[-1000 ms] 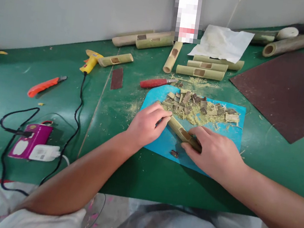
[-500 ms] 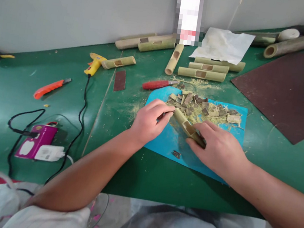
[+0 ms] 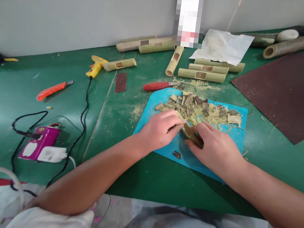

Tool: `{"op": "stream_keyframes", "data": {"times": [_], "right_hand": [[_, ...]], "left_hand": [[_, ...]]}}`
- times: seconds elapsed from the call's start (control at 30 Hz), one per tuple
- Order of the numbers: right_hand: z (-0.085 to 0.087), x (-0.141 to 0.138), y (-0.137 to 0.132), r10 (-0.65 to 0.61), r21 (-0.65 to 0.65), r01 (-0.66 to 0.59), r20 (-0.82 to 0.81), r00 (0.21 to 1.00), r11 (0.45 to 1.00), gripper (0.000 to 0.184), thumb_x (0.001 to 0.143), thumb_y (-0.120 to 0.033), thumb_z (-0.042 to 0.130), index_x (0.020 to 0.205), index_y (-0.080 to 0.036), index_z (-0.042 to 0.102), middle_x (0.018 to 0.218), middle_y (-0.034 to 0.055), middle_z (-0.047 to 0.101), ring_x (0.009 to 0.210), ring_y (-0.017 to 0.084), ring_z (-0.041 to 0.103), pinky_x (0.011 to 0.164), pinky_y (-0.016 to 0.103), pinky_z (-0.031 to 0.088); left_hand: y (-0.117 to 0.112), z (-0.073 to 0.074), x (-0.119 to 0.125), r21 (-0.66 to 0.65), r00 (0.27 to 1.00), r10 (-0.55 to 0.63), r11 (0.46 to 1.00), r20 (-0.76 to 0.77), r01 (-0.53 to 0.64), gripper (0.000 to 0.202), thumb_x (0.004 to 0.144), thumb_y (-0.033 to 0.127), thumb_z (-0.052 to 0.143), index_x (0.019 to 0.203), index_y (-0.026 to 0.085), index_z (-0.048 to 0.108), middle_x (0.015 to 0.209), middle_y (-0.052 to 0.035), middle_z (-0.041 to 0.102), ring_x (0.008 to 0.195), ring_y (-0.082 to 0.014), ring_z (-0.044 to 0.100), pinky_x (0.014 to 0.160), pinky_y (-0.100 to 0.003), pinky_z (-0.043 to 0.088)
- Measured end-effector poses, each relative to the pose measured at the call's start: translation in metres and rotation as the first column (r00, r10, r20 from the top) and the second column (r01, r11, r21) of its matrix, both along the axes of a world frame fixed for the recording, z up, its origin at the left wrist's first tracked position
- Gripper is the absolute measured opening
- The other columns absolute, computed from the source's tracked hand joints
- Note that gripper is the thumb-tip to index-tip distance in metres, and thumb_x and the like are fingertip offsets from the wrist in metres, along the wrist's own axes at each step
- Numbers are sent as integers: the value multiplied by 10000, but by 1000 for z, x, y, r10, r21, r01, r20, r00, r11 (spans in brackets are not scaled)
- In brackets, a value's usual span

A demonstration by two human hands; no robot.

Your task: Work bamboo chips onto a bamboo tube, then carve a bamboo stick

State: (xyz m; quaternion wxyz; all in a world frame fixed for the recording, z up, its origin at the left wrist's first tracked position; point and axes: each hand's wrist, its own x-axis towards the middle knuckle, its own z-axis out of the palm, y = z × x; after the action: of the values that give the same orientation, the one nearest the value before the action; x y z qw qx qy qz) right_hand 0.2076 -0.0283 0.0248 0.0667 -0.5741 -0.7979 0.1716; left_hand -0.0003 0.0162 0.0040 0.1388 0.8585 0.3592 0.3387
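Note:
Both hands meet over a blue mat (image 3: pixel 230 133) on the green table. My right hand (image 3: pixel 216 147) is closed round a short bamboo tube (image 3: pixel 191 133) with a rectangular slot, lying on the mat. My left hand (image 3: pixel 161 130) is pinched shut beside the tube's far end, gripping a thin dark tool that is mostly hidden by the fingers. A heap of bamboo chips and shavings (image 3: pixel 201 110) lies on the mat just beyond the hands. One dark chip (image 3: pixel 176 154) sits near the mat's front edge.
Behind the mat lie a red-handled knife (image 3: pixel 158 86) and several slotted bamboo tubes (image 3: pixel 202 75). A yellow glue gun (image 3: pixel 96 66), orange cutter (image 3: pixel 53 90), purple power strip (image 3: pixel 38 144) and cables are at left. A brown sheet (image 3: pixel 292 91) lies at right.
My left hand has moved right along the tube toward my right hand, covering more of it. The right hand has stayed on the tube.

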Motion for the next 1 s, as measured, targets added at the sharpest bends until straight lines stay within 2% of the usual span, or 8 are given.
{"op": "stream_keyframes", "data": {"times": [0.17, 0.27, 0.4, 0.53, 0.63, 0.77, 0.87, 1.0], "right_hand": [[1, 0, 0, 4, -11, -5, -20, 1000, 1000, 142, 898, -317, 607, 957, -189, 615, 948, 62, 678, 738, 183, 608, 602, 294, 321], [1, 0, 0, 1, -20, -1, -9, 1000, 1000, 131, 895, -315, 610, 925, -188, 607, 921, 61, 673, 715, 179, 600, 595, 296, 313], [1, 0, -1, 0, -10, 0, -24, 1000, 1000, 139, 900, -313, 609, 959, -187, 613, 960, 66, 680, 744, 184, 612, 603, 292, 322], [1, 0, -1, 3, -22, -3, -6, 1000, 1000, 133, 895, -313, 621, 933, -185, 613, 923, 63, 673, 710, 177, 598, 594, 293, 315], [1, 0, 0, 4, -28, -5, -16, 1000, 1000, 134, 899, -310, 617, 956, -189, 620, 946, 63, 679, 728, 180, 606, 598, 293, 320], [0, 0, 0, 0, -28, 0, -8, 1000, 1000, 133, 898, -313, 622, 932, -185, 617, 934, 64, 677, 710, 175, 598, 595, 296, 316], [0, 1, -1, 4, -19, -4, -16, 1000, 1000, 144, 906, -317, 616, 964, -186, 620, 974, 65, 683, 741, 182, 611, 608, 297, 328], [1, 0, -1, 1, -36, -1, -5, 1000, 999, 149, 905, -324, 624, 950, -182, 616, 952, 63, 680, 728, 181, 609, 600, 299, 324]], "left_hand": [[0, 0, -2, 32, 996, 86, 996, -23, -85, 136, 988, 189, 594, 973, 155, 725, 891, -58, 699, 825, -155, 676, 768, -279, 553], [-1, -1, -2, 28, 999, 24, 999, -32, -23, 135, 991, 187, 590, 991, 151, 720, 894, -59, 702, 835, -155, 678, 777, -277, 554], [-1, -1, -3, 43, 996, 91, 995, -25, -90, 130, 984, 170, 597, 993, 143, 724, 907, -66, 705, 842, -157, 679, 784, -277, 557], [-2, 1, -3, 42, 999, 14, 999, -41, -13, 147, 996, 188, 584, 1013, 140, 721, 898, -63, 706, 841, -154, 680, 777, -270, 560], [-3, 1, -3, 45, 996, 82, 996, -37, -81, 158, 1000, 190, 573, 1005, 144, 723, 911, -67, 705, 848, -156, 680, 789, -280, 566], [-4, 0, -2, 39, 998, 15, 999, -61, -13, 168, 1009, 205, 565, 1039, 148, 720, 913, -66, 706, 848, -155, 680, 776, -276, 566], [-3, -1, -3, 53, 996, 76, 996, -37, -74, 161, 1007, 201, 571, 1007, 144, 721, 922, -72, 705, 848, -154, 682, 786, -282, 568], [-3, -2, -2, 43, 998, 38, 998, -51, -35, 159, 1010, 211, 571, 1034, 150, 717, 917, -66, 705, 843, -152, 681, 778, -280, 567]]}}
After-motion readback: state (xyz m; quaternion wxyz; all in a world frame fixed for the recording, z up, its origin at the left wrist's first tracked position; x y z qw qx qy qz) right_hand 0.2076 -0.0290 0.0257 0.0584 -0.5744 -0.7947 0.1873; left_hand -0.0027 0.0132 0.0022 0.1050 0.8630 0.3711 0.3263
